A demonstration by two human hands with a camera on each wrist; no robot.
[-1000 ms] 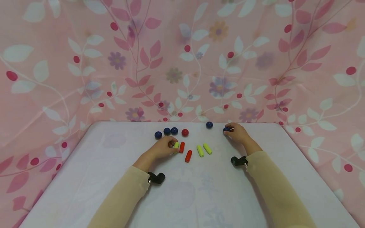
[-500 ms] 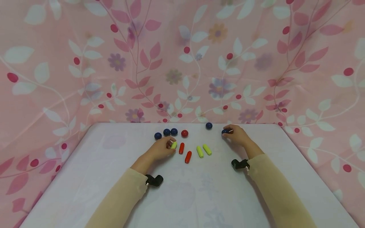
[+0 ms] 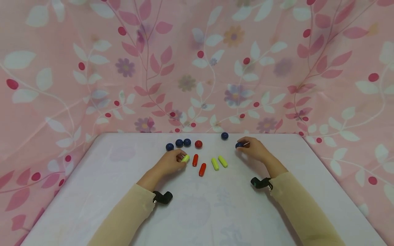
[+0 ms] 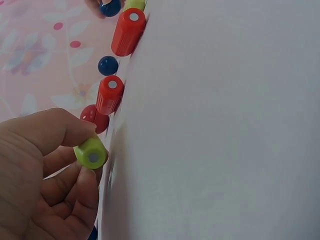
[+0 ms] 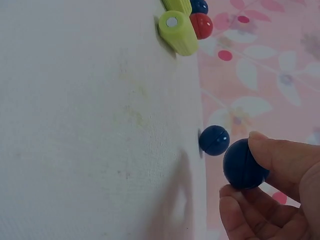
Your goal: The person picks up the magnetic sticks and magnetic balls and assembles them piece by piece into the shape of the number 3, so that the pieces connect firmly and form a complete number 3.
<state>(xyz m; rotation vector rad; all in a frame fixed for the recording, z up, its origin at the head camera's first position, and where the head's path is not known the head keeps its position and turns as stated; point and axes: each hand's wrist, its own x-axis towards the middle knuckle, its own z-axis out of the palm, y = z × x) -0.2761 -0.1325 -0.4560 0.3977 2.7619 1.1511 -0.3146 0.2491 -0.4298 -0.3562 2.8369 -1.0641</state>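
My left hand (image 3: pixel 169 162) pinches a yellow-green stick (image 3: pixel 185 158) between thumb and fingers; in the left wrist view the stick's grey-dotted end (image 4: pixel 93 156) faces the camera. Just right of it lie two red sticks (image 3: pixel 195 160) (image 3: pixel 202 169). My right hand (image 3: pixel 257 149) grips a dark blue ball (image 3: pixel 239 145), which the right wrist view shows held at the fingertips (image 5: pixel 244 165). Another blue ball (image 3: pixel 224 136) rests behind it to the left. Two more yellow-green sticks (image 3: pixel 215 164) (image 3: pixel 223 161) lie between the hands.
Behind the left hand are several blue balls (image 3: pixel 179 143) and one red ball (image 3: pixel 198 144) in a rough row. The white-covered table (image 3: pixel 197 212) ends at a pink floral cloth (image 3: pixel 184 68). Each wrist wears a small black camera.
My left hand has drawn the yellow-green stick left, away from the red sticks, and tilted it. My right hand has brought its blue ball slightly left and nearer.
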